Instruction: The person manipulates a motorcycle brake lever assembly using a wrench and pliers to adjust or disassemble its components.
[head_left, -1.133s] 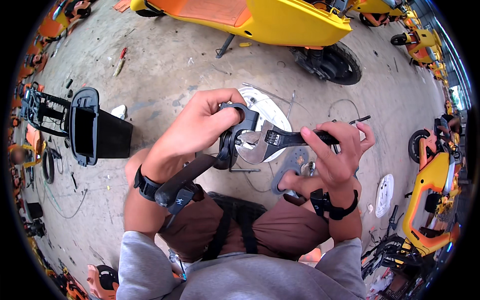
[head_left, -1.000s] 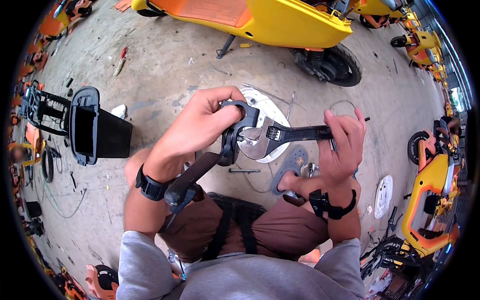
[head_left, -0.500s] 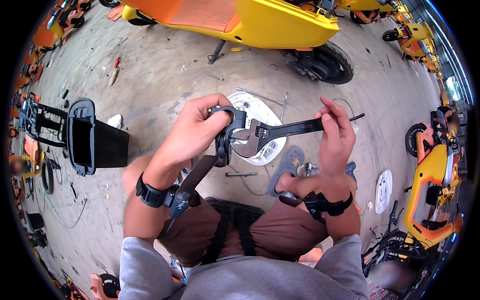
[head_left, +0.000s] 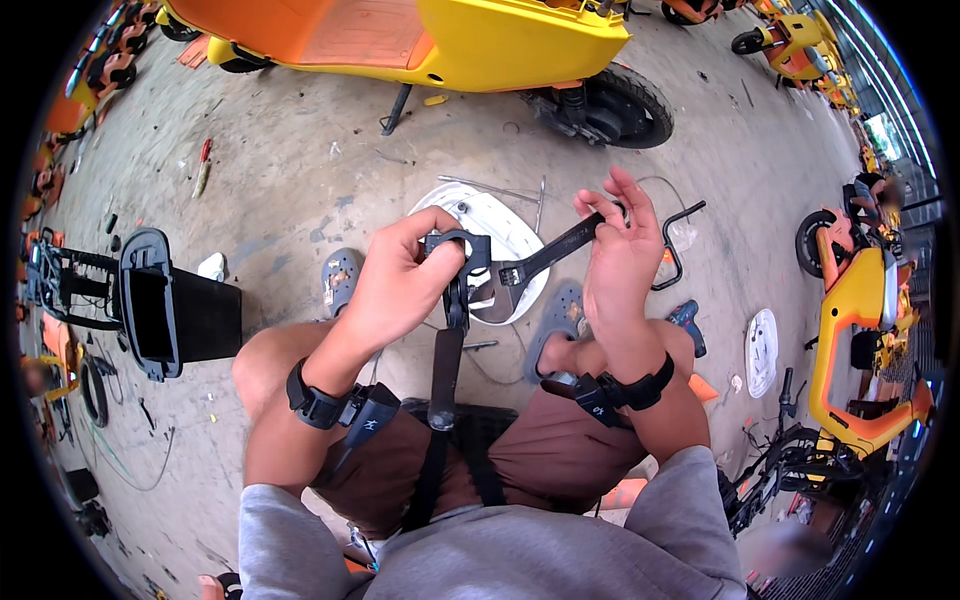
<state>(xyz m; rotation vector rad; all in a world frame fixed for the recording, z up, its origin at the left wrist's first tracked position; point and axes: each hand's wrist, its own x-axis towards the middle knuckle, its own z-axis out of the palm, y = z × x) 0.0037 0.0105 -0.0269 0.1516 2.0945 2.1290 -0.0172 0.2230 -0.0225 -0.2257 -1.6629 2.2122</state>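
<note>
1. Left hand (head_left: pixel 392 275) grips the black clamp part (head_left: pixel 480 252) above the white shell (head_left: pixel 513 228), seemingly bracing it
2. Right hand (head_left: pixel 622 265) pinches the adjustable wrench (head_left: pixel 566 247) near its handle's end, outer fingers spread, likely for leverage
3. Wrench head beside the clamp part

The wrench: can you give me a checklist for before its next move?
1. Left hand gripping the black clamp: ok.
2. Right hand wrapped firmly around the wrench: not ok; it's at the handle's end, some fingers stretched out.
3. Wrench head at the clamp: ok.
4. Wrench jaws fitting snugly: cannot tell; too small to see.
5. White cover lying on the floor, not held: ok.
</note>
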